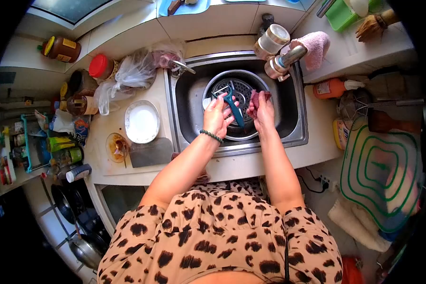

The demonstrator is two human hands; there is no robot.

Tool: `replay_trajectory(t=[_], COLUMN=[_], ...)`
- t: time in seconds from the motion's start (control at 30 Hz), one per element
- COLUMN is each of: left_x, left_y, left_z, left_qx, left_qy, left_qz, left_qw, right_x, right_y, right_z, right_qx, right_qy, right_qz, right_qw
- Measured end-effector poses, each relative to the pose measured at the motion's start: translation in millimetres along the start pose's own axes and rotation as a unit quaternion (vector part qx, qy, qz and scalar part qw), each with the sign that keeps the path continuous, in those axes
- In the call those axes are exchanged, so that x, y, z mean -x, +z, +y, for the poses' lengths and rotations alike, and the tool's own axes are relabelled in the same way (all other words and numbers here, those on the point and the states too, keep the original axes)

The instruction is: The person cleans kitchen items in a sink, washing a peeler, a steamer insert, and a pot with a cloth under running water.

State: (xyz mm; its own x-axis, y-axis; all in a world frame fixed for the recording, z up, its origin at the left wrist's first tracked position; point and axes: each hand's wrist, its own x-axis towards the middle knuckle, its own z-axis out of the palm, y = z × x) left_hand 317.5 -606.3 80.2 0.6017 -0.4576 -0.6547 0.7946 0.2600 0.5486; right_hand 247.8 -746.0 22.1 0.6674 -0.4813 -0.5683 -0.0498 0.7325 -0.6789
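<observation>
My left hand point(216, 116), palm up with a dark beaded bracelet at the wrist, holds a teal peeler point(232, 105) across its fingers. The blade end points up and left, and the handle slants down to the right. In my right hand point(266, 112) is a crumpled dark-red piece, like a wet rag point(256, 101); its exact kind is hard to make out. Both hands are over a round metal bowl point(233, 72) with a perforated bottom. That bowl stands in the metal sink point(184, 105), partly hidden by my hands.
A faucet point(282, 61) with a pink cloth point(316, 49) is at the sink's back right. On the left counter are a white bowl point(142, 121), a flat grey cleaver-like blade point(151, 152), a small glass dish point(117, 146) and plastic bags point(132, 73). An orange spray bottle point(329, 88) lies right.
</observation>
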Motion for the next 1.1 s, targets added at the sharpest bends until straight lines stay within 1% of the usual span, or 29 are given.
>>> replay_trajectory(t=[0.03,0.07,0.1,0.13,0.17,0.2,0.23,0.3,0.33,0.37,0.43,0.47,0.5,0.53,0.57,0.6,0.67,0.7,0.77,0.8,0.87,0.9,0.97,1.0,1.07,1.1], left_x=[0.0,0.2,0.5,-0.3,-1.6,-2.9,-3.8,-5.5,-6.7,-8.9,-12.6,-16.3,-17.2,-7.1,-1.1,-1.1,-1.8,-2.0,-1.8,-1.4,-3.2,-3.7,-4.3,-4.6,-7.8,-7.7], left_y=[0.7,2.0,3.3,3.0,2.6,2.0,1.4,0.7,-2.3,-3.5,-6.2,-5.4,-8.2,-1.4,0.9,-0.3,-2.9,-3.0,-0.4,-0.7,-2.1,-2.4,-3.4,-5.3,-10.1,-10.9], left_z=[-0.5,-1.2,-2.0,-4.7,-6.4,-7.6,-8.4,-8.3,-9.2,-11.9,-16.6,-18.3,-19.0,-9.4,-5.0,-5.0,-6.2,-8.3,-12.8,-13.9,-16.4,-18.2,-22.8,-24.8,-28.4,-27.2], left_qx=[0.0,-0.004,-0.009,-0.01,-0.042,-0.075,-0.077,-0.153,-0.172,-0.173,-0.187,-0.207,-0.207,-0.195,-0.184,-0.185,-0.144,-0.144,-0.202,-0.202,-0.259,-0.259,-0.234,-0.234,-0.195,-0.195], left_qy=[0.0,0.002,0.004,0.002,0.02,0.038,0.038,0.077,0.102,0.101,0.159,0.184,0.185,0.161,0.136,0.136,0.092,0.092,0.188,0.187,0.241,0.241,0.282,0.281,0.214,0.214], left_qz=[0.0,0.005,0.009,0.009,0.019,0.03,0.028,0.023,-0.01,-0.012,-0.011,0.007,0.008,0.011,0.014,0.016,0.008,0.009,0.023,0.024,0.029,0.029,0.008,0.008,0.017,0.018], left_qw=[1.0,1.0,1.0,1.0,0.999,0.996,0.996,0.985,0.98,0.98,0.969,0.961,0.961,0.967,0.973,0.973,0.985,0.985,0.961,0.961,0.935,0.935,0.931,0.931,0.957,0.957], right_x=[0.5,15.7,23.8,30.7,33.5,33.7,28.6,28.3,26.3,24.1,22.3,28.2,32.3,33.9,35.5,35.9,32.8,31.8,38.0,38.0,35.6,34.7,32.8,29.4,21.9,20.1], right_y=[-3.0,12.0,22.6,30.7,35.6,37.3,41.5,37.0,39.1,38.3,38.8,43.5,47.4,49.2,49.8,50.4,47.7,46.3,54.0,54.9,55.8,56.0,53.9,50.1,39.1,28.5], right_z=[-0.4,-9.8,-11.9,-12.2,-12.2,-12.4,-8.3,-9.9,-7.2,-2.0,3.9,5.4,4.2,0.9,-1.0,-2.2,-2.8,-2.7,-9.6,-10.4,-10.7,-10.7,-7.5,-1.8,5.2,5.8], right_qx=[0.061,0.109,0.11,0.167,0.223,0.22,0.288,0.334,0.303,0.272,0.267,0.212,0.157,0.157,0.143,0.128,0.124,0.12,0.124,0.126,0.127,0.131,0.134,0.151,0.167,0.103], right_qy=[-0.016,-0.028,-0.029,-0.08,-0.131,-0.112,-0.191,-0.169,-0.169,-0.167,-0.166,-0.151,-0.136,-0.135,-0.099,-0.064,-0.053,-0.044,-0.036,-0.027,-0.018,-0.023,-0.027,-0.032,-0.039,-0.002], right_qz=[-0.002,0.01,0.011,-0.032,-0.076,-0.121,-0.101,-0.102,-0.108,-0.112,-0.118,-0.109,-0.099,-0.099,-0.09,-0.08,-0.084,-0.085,-0.079,-0.078,-0.078,-0.082,-0.086,-0.08,-0.074,-0.109], right_qw=[0.998,0.994,0.993,0.982,0.963,0.961,0.933,0.922,0.932,0.941,0.942,0.959,0.973,0.973,0.981,0.987,0.987,0.988,0.988,0.989,0.989,0.988,0.987,0.985,0.982,0.989])
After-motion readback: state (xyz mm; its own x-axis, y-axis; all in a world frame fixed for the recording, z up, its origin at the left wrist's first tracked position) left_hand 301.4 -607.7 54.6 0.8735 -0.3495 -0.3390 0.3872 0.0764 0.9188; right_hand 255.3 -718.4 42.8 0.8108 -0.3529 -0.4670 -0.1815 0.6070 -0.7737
